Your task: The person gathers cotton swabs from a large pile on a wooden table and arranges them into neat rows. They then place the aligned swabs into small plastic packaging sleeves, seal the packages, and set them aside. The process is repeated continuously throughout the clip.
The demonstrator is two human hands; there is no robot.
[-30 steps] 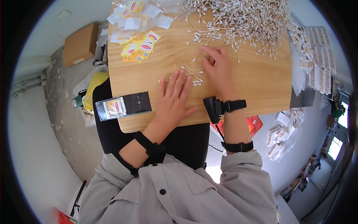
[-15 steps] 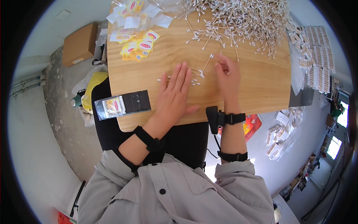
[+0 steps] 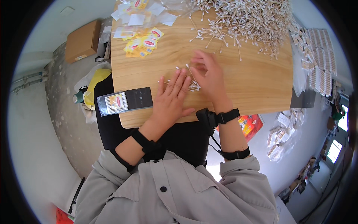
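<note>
Seen from above, a person works at a wooden table [image 3: 257, 82]. Near the centre of the frame, the left hand [image 3: 169, 100] lies palm down, fingers straight and slightly spread, over a few swabs [image 3: 194, 87] whose white tips show past the fingers. Just to its right, the right hand [image 3: 209, 74] is blurred, thumb and fingers curved beside a slanting swab; whether they grip it I cannot tell.

If the left palm slides or lifts carelessly, the swabs beneath could roll out of line or cross. A hurried right hand could knock them askew. A reach toward the upper right could drag strays from the big pile [image 3: 246, 22].

At centre left, a pack [image 3: 116, 102] on a black strip [image 3: 141, 98] juts past the table's edge; a bump from the left forearm could tip it off.
</note>
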